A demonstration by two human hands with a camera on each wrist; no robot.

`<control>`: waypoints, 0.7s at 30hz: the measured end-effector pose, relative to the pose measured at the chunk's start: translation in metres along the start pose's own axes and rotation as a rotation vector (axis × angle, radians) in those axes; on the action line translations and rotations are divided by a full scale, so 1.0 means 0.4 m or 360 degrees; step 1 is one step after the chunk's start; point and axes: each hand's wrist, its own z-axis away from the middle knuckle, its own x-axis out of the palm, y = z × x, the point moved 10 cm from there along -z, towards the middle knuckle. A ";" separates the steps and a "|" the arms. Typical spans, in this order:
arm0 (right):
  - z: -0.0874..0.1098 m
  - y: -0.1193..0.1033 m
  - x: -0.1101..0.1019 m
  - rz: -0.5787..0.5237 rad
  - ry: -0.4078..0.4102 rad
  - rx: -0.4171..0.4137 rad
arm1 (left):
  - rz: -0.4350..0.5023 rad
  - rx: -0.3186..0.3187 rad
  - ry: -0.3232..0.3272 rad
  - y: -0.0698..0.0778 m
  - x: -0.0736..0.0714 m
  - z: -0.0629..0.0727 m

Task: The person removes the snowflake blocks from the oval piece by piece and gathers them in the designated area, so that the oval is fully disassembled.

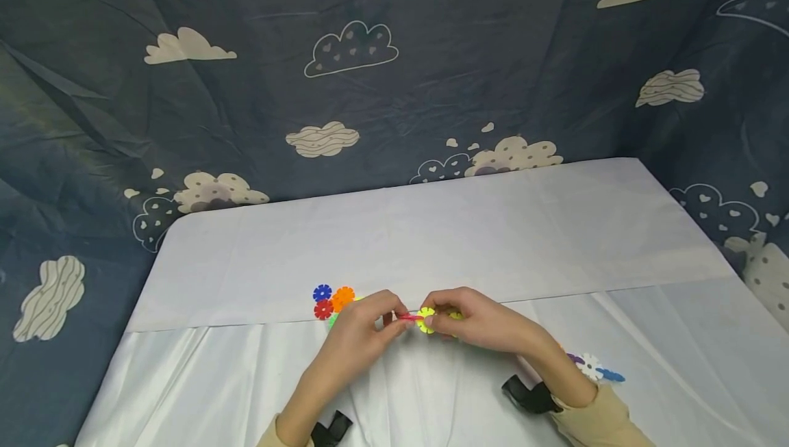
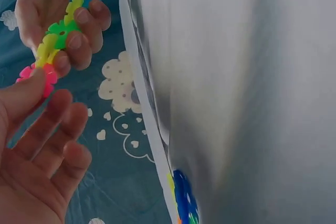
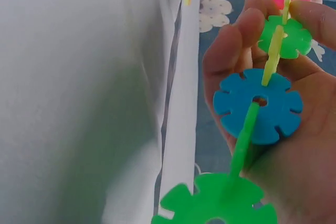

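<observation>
My left hand [image 1: 354, 341] pinches a pink notched disc [image 2: 50, 80] between thumb and fingers. The pink disc joins a yellow disc [image 1: 425, 321] at the near end of a chain of slotted snowflake discs. My right hand [image 1: 487, 320] grips this chain near that end, fingers curled round it. In the right wrist view a green disc [image 3: 296, 45], a blue disc [image 3: 281, 106] and a larger-looking green disc [image 3: 215, 203] follow along the chain over the palm. Part of the chain is hidden behind the right hand in the head view.
Several loose discs, among them a blue disc [image 1: 322, 293], a red disc [image 1: 323, 309] and an orange disc [image 1: 342, 298], lie beyond the left hand. A white disc [image 1: 590, 367] shows beside the right forearm. White cloth [image 1: 394, 241] covers the table; a cloud-patterned curtain [image 1: 370, 105] hangs behind.
</observation>
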 end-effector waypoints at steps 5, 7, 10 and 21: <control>0.001 -0.010 0.012 -0.0117 -0.0057 -0.0038 | -0.0012 0.0070 -0.0029 0.013 0.007 0.001; 0.001 -0.013 0.014 -0.0147 -0.0067 -0.0039 | 0.0001 0.0086 -0.0019 0.015 0.005 0.002; 0.000 -0.015 0.014 -0.0171 -0.0060 -0.0041 | 0.0011 0.0090 -0.0014 0.016 0.001 0.003; 0.000 -0.019 -0.003 -0.0139 0.0099 -0.0096 | -0.0027 0.0095 -0.0024 0.014 -0.013 0.006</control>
